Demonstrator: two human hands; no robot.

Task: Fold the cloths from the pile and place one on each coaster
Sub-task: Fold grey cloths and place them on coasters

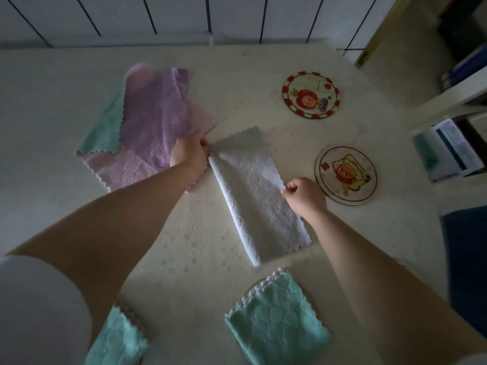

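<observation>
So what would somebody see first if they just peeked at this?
Probably the long white textured cloth in the middle of the cream table, pinched by the left hand at its far end and the right hand along its right edge. Next, the two round cartoon coasters sitting bare on the right, and the purple, pink and green cloth pile at the back left.

A cream floral-patterned worktop [184, 246] stands against a white tiled wall [184, 17], with a white shelf unit [448, 101] holding a box [448, 148] to its right.
</observation>
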